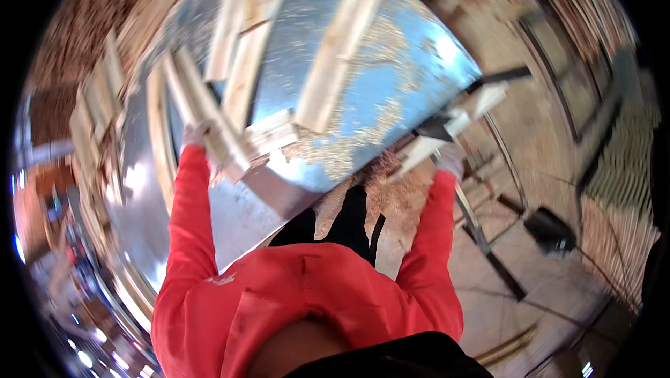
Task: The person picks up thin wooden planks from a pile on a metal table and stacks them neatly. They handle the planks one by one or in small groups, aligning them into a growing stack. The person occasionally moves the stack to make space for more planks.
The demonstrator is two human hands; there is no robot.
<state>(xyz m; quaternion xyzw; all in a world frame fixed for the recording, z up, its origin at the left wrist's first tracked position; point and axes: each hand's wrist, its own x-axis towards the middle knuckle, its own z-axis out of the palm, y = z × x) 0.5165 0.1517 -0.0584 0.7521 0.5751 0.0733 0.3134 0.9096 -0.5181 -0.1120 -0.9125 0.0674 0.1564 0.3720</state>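
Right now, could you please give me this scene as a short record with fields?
Setting: metal-topped workbench strewn with sawdust
Left hand: gloved, on a pale wooden slat lying on the bench
Right hand: gloved, gripping a short pale wood piece off the bench's edge
Other wood: long plank lying flat on the bench; more slats beside it
Clothing: red sleeves
Floor: sawdust pile below the bench edge

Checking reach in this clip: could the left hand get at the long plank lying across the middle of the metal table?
Probably yes, with a stretch. The left hand rests on planks at the table's near edge; the long plank lies farther in, nothing above it, though the hand seems occupied with wood already.
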